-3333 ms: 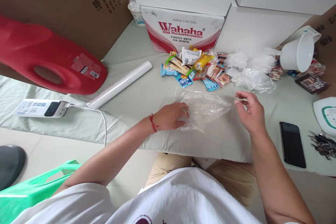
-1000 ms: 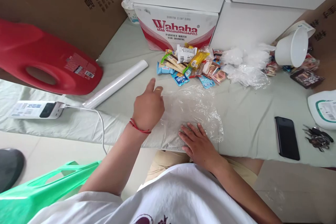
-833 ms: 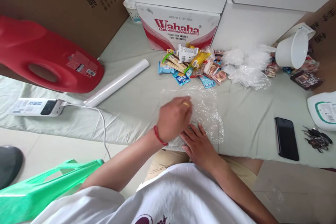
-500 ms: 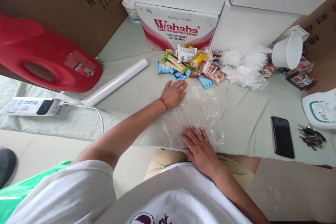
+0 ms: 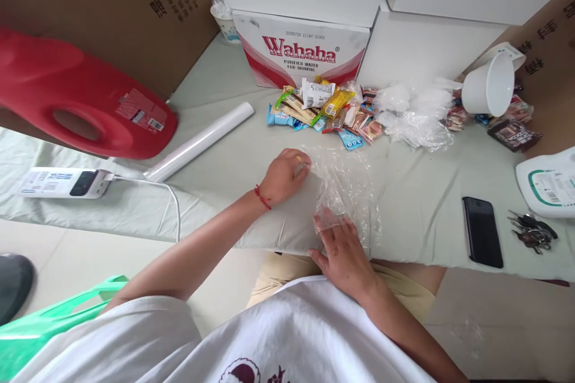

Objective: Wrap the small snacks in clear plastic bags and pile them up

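A thin sheet of clear plastic (image 5: 353, 182) lies crinkled on the green cloth in front of me. At its upper left edge, my left hand (image 5: 287, 175), with a red string at the wrist, has its fingers curled closed on the plastic. My right hand (image 5: 341, 251) rests at the near edge of the sheet with fingers spread, and part of the film lies over its fingertips. Beyond the sheet is a pile of wrapped snacks (image 5: 314, 108), with crumpled clear bags (image 5: 415, 114) to its right.
A white roll (image 5: 202, 140), a red jug (image 5: 81, 102) and a power bank (image 5: 63, 183) with a cable stand left. Right are a phone (image 5: 483, 232), keys (image 5: 533, 232), a white bottle (image 5: 548, 182) and a white cup (image 5: 489, 85). A Wahaha box (image 5: 300, 51) is behind.
My left hand has gone from lying flat to curled, moving nearer and slightly left. The sheet's left part is pulled up and folded rightward, now over my right fingertips.
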Action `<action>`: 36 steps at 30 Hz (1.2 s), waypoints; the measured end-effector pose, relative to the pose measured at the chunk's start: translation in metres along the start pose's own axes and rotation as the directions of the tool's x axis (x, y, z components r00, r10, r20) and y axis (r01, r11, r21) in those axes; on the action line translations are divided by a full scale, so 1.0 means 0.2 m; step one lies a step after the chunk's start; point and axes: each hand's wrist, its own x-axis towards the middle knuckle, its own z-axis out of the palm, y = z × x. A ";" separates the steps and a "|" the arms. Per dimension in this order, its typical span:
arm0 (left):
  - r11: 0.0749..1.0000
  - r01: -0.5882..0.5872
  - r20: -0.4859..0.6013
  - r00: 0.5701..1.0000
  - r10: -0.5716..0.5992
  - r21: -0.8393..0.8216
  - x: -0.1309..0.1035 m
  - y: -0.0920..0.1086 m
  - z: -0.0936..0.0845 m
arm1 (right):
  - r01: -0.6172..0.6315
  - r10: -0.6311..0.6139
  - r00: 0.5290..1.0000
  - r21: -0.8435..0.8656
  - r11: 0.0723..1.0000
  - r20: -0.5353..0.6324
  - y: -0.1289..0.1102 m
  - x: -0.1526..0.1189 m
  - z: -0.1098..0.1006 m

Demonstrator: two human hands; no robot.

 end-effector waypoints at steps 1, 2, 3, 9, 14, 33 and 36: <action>0.994 0.098 -0.023 0.995 -0.099 -0.047 -0.01 -0.01 -0.01 | -0.002 0.002 1.000 -0.009 1.000 0.004 0.00 0.01 -0.01; 0.977 0.192 -0.041 0.980 -0.197 -0.093 -0.02 -0.02 -0.01 | 0.000 0.000 1.000 -0.016 1.000 0.017 0.00 0.03 -0.03; 0.955 0.267 -0.056 0.960 -0.276 -0.132 -0.02 -0.03 -0.02 | 0.006 -0.005 0.999 -0.024 1.000 0.038 0.00 0.04 -0.04; 0.896 0.321 -0.129 0.918 -0.374 -0.308 0.01 0.06 -0.04 | 0.053 -0.032 0.982 -0.109 0.993 0.188 -0.05 0.10 -0.11; 0.919 0.240 0.040 0.970 -0.240 -0.313 -0.07 0.26 0.01 | 0.060 -0.011 0.966 -0.181 0.982 0.259 -0.10 0.18 -0.10; 0.800 0.594 -0.019 0.802 -0.597 -0.085 0.03 -0.21 -0.03 | 0.096 -0.023 0.974 -0.317 0.943 0.225 -0.13 0.17 0.01; 0.798 0.602 -0.055 0.796 -0.602 -0.022 0.06 -0.21 -0.06 | 0.106 -0.054 0.982 -0.297 0.949 0.179 -0.11 0.17 0.07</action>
